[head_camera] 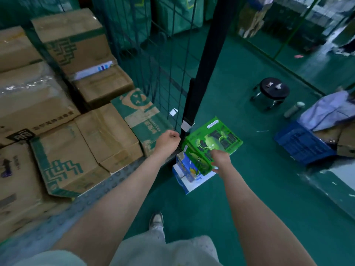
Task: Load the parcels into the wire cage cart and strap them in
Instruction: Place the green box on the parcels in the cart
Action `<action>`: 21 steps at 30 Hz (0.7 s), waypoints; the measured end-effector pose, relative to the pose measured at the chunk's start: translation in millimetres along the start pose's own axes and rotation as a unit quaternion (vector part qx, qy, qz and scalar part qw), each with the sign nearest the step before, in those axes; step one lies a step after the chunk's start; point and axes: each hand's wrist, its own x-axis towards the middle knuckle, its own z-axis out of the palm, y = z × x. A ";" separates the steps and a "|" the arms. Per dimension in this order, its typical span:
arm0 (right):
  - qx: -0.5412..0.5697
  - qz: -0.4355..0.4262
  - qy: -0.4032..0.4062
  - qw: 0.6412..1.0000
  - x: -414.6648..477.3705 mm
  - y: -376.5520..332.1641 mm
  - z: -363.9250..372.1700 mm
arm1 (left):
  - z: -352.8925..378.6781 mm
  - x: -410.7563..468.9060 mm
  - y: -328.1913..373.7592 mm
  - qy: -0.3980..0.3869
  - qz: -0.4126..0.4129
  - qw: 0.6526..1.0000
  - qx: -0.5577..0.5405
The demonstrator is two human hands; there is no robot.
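While left hand (pixel 167 140) seemingly pinches strap (pixel 206 64), right hand (pixel 221 156) grips parcels (pixel 211 137).

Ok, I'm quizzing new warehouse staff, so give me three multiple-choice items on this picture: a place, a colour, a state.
1. The black stool stands: A in the cart; B on the floor; C on a carton.
2. The plastic crate is: A blue; B red; C yellow.
3. The right hand: A hangs empty; B presses the stool; C grips the green box.
Answers: B, its legs rest on green floor; A, its slatted wall is plainly blue; C, fingers curl over the box's edge.
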 end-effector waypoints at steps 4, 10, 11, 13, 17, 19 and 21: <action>-0.061 -0.019 -0.061 0.996 36.0 -9.7 -10.2 | 22.9 13.3 5.6 0.029 -0.031 0.998 -0.048; -0.143 -0.055 -0.135 0.979 89.8 -23.2 -47.0 | 82.7 15.4 16.8 0.104 -0.089 0.989 -0.061; -0.168 -0.062 -0.137 0.974 104.3 -22.0 -59.2 | 102.3 15.6 21.0 0.116 -0.102 0.985 -0.074; -0.199 -0.066 -0.139 0.968 120.9 -18.9 -71.8 | 124.7 14.4 25.4 0.131 -0.117 0.981 -0.088; -0.240 -0.063 -0.155 0.956 152.7 -7.1 -96.2 | 167.2 12.3 33.6 0.131 -0.144 0.975 -0.103; -0.259 -0.064 -0.166 0.950 169.7 -2.1 -105.9 | 184.6 13.8 34.5 0.128 -0.159 0.973 -0.108; -0.277 -0.073 -0.174 0.942 189.5 1.6 -111.7 | 198.6 18.7 33.2 0.123 -0.170 0.972 -0.107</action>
